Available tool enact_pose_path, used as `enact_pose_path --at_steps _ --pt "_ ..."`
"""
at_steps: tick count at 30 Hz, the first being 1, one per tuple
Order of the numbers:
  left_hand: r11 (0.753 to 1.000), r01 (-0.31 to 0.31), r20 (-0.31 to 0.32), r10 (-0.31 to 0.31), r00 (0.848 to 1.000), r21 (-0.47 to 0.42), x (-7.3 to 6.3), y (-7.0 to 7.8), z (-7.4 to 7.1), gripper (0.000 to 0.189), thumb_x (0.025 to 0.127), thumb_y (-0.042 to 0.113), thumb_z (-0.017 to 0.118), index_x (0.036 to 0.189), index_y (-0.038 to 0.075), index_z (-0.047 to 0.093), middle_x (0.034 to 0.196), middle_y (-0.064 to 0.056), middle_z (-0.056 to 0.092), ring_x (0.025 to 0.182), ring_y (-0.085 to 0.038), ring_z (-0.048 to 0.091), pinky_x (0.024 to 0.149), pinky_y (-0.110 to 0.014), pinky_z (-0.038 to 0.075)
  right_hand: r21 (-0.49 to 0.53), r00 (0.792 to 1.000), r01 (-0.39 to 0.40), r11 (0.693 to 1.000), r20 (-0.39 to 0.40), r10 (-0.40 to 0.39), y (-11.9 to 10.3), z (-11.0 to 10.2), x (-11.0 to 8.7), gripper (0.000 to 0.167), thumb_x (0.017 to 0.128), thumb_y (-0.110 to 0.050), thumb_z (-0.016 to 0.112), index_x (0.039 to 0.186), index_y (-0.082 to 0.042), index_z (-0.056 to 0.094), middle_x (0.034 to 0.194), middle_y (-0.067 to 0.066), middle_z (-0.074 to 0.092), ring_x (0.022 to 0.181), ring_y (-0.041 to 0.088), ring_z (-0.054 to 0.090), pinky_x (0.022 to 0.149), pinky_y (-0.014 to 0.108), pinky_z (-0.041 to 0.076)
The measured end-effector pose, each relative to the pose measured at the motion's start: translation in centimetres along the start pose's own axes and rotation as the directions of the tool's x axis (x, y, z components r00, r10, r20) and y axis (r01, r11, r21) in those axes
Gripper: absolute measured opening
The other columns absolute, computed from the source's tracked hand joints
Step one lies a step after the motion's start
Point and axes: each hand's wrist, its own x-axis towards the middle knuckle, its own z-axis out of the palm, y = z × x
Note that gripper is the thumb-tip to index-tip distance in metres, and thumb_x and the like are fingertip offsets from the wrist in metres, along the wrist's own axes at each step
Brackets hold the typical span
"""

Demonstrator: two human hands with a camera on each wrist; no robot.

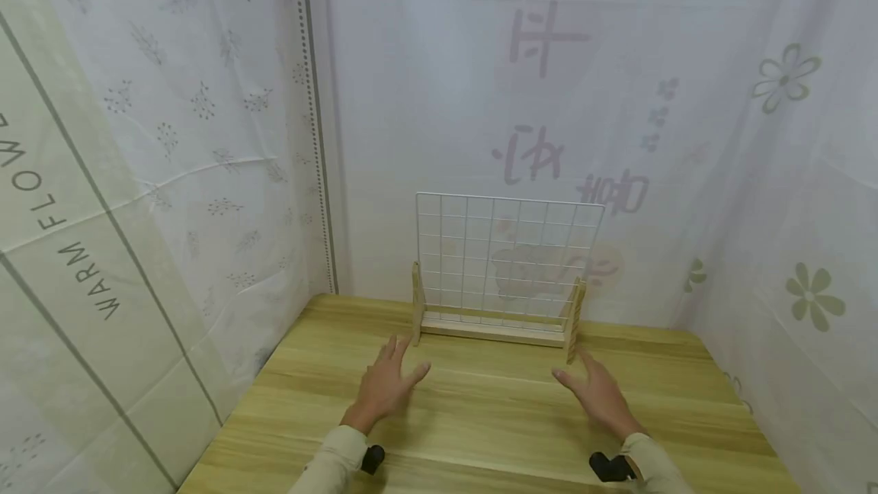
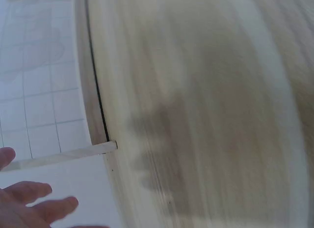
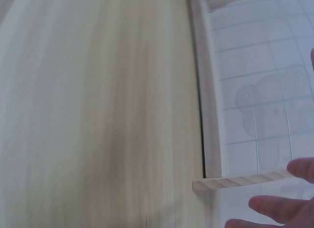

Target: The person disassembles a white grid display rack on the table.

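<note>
Spreading its fingers and holding nothing, the left hand (image 1: 386,383) is just beside the left post (image 1: 415,303) of the wire-grid rack (image 1: 504,276), whose wooden posts presumably keep it upright ahead of and between the hands. The right post (image 1: 575,319) is just beyond the right hand (image 1: 599,393), likewise loose and empty; fingertip contact is unclear, and both wrist views crop the hands.

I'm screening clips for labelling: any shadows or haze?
Head view: soft light, the white rectangular wire grid panel legible; left wrist view: hazy, a blurred finger-shaped shadow across the pale yellow wood-grain tabletop; right wrist view: hazy too, a fainter dark smudge on the tabletop.
</note>
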Motion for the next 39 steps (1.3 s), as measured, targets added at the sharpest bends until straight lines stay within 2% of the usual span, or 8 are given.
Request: enact_pose_path --at_steps 7,11,14,15,19,22,33,39 --pt "0.956 0.001 -0.018 -0.007 1.000 -0.292 2.2 -0.6 -0.6 0.055 0.109 0.037 0.038 0.154 0.005 0.035 0.155 -0.028 0.041 0.142 -0.049 0.039 0.115 -0.065 0.035 0.064 0.999 -0.033 0.997 0.005 0.032 0.0 -1.8 1.8 0.093 0.098 -0.056 0.055 0.155 0.008 0.020 0.155 0.038 0.029 0.136 0.059 0.040 0.105 0.066 0.044" --pt "0.941 0.033 -0.045 -0.051 0.998 -0.336 3.8 -0.8 -1.1 0.054 0.111 0.037 0.033 0.154 0.004 0.036 0.121 -0.031 0.064 0.105 -0.045 0.064 0.105 -0.057 0.048 0.097 1.000 -0.020 0.995 0.008 0.019 -0.2 -3.0 3.3 0.093 0.097 -0.055 0.057 0.157 0.004 0.018 0.156 0.037 0.028 0.136 0.059 0.039 0.104 0.066 0.044" --pt "0.931 0.042 -0.056 -0.066 0.996 -0.362 5.1 -0.6 -1.9 0.057 0.110 0.040 0.032 0.155 0.005 0.034 0.100 -0.031 0.065 0.075 -0.035 0.058 0.095 -0.054 0.053 0.126 0.999 -0.028 0.992 0.019 0.026 -0.4 -3.9 4.5 0.094 0.098 -0.054 0.057 0.159 0.002 0.012 0.158 0.037 0.025 0.138 0.059 0.037 0.105 0.067 0.043" --pt "0.928 0.045 -0.060 -0.072 0.996 -0.371 5.6 -0.4 -2.1 0.057 0.110 0.041 0.032 0.156 0.007 0.034 0.108 -0.030 0.067 0.074 -0.033 0.056 0.092 -0.053 0.053 0.135 1.000 -0.027 0.990 0.020 0.024 -0.5 -4.3 4.9 0.093 0.098 -0.052 0.058 0.159 0.001 0.011 0.158 0.037 0.024 0.138 0.059 0.036 0.105 0.067 0.043" --pt "0.924 0.043 -0.066 -0.073 0.995 -0.379 7.3 0.2 -3.0 0.056 0.109 0.036 0.034 0.156 0.006 0.033 0.146 -0.028 0.051 0.112 -0.041 0.063 0.106 -0.056 0.048 0.162 1.000 -0.008 0.987 0.016 0.005 -1.2 -5.5 6.4 0.090 0.101 -0.044 0.057 0.159 0.004 0.008 0.157 0.040 0.022 0.138 0.060 0.034 0.105 0.068 0.043" --pt "0.927 0.042 -0.078 -0.076 0.994 -0.371 8.7 0.7 -3.5 0.054 0.108 0.031 0.037 0.155 0.005 0.034 0.156 -0.027 0.039 0.139 -0.045 0.046 0.112 -0.059 0.042 0.154 1.000 0.003 0.988 -0.008 -0.002 -1.9 -6.4 7.3 0.088 0.101 -0.043 0.057 0.159 0.004 0.009 0.156 0.040 0.023 0.138 0.060 0.034 0.104 0.066 0.044" --pt "0.931 0.056 -0.069 -0.086 0.994 -0.361 12.7 3.2 -5.0 0.054 0.107 0.026 0.037 0.157 0.008 0.029 0.158 -0.026 0.037 0.145 -0.042 0.039 0.115 -0.057 0.040 0.062 0.998 0.003 0.998 -0.063 0.001 -3.6 -8.3 10.6 0.075 0.104 -0.032 0.051 0.156 0.007 0.016 0.155 0.039 0.028 0.139 0.056 0.034 0.109 0.067 0.040" --pt "0.935 0.062 -0.036 -0.079 0.996 -0.348 14.0 4.2 -4.8 0.056 0.108 0.027 0.037 0.159 0.008 0.025 0.158 -0.021 0.039 0.148 -0.039 0.036 0.120 -0.054 0.035 0.097 0.998 -0.019 0.995 -0.063 0.025 -3.8 -7.8 11.5 0.065 0.104 -0.023 0.047 0.155 0.008 0.021 0.151 0.039 0.036 0.136 0.055 0.040 0.105 0.062 0.046"
